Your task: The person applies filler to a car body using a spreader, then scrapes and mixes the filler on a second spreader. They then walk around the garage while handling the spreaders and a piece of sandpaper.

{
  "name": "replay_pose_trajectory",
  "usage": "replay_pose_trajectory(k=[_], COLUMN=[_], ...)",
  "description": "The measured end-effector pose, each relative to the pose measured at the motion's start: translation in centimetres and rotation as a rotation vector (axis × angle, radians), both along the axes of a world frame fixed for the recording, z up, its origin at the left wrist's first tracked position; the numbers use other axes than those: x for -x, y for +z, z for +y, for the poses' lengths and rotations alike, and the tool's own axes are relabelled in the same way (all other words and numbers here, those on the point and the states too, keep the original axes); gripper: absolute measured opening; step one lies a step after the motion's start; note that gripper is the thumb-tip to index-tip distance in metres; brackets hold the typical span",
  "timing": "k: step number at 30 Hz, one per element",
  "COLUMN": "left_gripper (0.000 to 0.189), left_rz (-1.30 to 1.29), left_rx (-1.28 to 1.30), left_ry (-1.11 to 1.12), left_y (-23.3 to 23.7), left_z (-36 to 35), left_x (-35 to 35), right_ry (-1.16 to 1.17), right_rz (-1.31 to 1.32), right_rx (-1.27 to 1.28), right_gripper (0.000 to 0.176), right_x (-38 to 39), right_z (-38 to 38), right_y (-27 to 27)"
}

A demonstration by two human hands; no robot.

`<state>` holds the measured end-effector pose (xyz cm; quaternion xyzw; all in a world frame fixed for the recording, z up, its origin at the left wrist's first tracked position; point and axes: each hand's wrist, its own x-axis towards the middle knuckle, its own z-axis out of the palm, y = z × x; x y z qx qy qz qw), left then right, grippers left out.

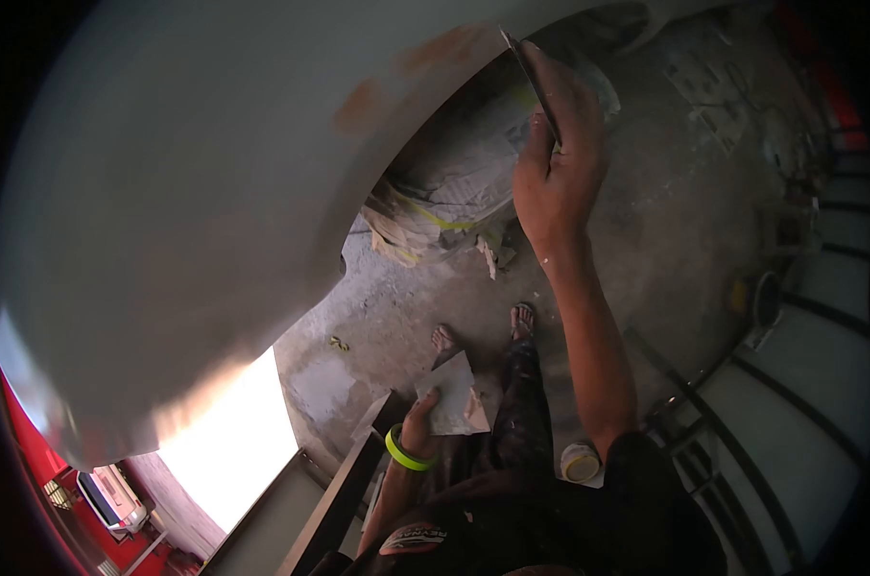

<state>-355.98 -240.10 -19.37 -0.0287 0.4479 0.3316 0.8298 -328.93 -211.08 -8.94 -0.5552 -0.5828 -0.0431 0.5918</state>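
My right hand point(567, 178) is raised at the top, closed on a thin, dark-edged spreader point(529, 79). The spreader's tip is right by the rim of the grey car body panel point(185, 192). Reddish-brown patches point(360, 106) mark the panel near its curved wheel-arch edge. Lower down, in front of my legs, my left hand point(418, 427) grips a flat pale board point(444, 403) with the thumb on top. A pinkish smear of paste point(475, 411) lies on the board's right side. A yellow-green wristband point(406, 451) circles my left wrist.
Under the arch is a wheel wrapped in paper and tape point(440, 216). A round tub point(579, 466) stands beside me. A metal beam point(337, 494) runs at my lower left, and dark bars point(742, 480) curve along the right. Another vehicle point(116, 499) is at bottom left.
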Motion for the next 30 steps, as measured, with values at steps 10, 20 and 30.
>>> replay_pose_trajectory(k=[10, 20, 30], left_gripper=[0.055, 0.054, 0.053], left_rz=[-0.042, -0.078, -0.088], left_rx=[-0.055, -0.006, -0.016], left_ry=[0.006, 0.009, 0.027], left_y=[-0.3, -0.7, -1.0], left_z=[0.3, -0.3, -0.7], left_x=[-1.4, -0.9, -0.6], right_ry=[0.122, 0.004, -0.019], right_rz=[-0.123, -0.290, -0.208], right_rx=[0.139, 0.093, 0.020], right_gripper=[0.071, 0.066, 0.063], right_x=[2.3, 2.8, -0.8], right_z=[-3.2, -1.6, -0.3], right_y=[0.7, 2.1, 2.8])
